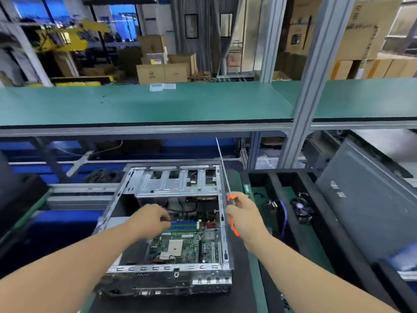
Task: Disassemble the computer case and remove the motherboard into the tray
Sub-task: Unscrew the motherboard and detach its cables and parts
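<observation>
An open metal computer case (126, 195) lies flat on a dark mat in front of me. Inside it sits the green motherboard (180, 245) with blue and green memory slots. My left hand (153, 219) reaches into the case over the board's upper left, fingers curled as if pinching something small; what it holds is hidden. My right hand (242, 213) hovers beside the case's right wall and grips an orange-handled screwdriver (222, 168) whose long shaft points up and away. A black compartmented tray (313, 224) stands to the right of the case.
The tray holds a cooling fan (301, 210) and cables with a blue wire (283, 213). A grey case side panel (370, 199) leans at the far right. A green shelf (158, 105) runs overhead behind the case, carried by an aluminium post (302, 123).
</observation>
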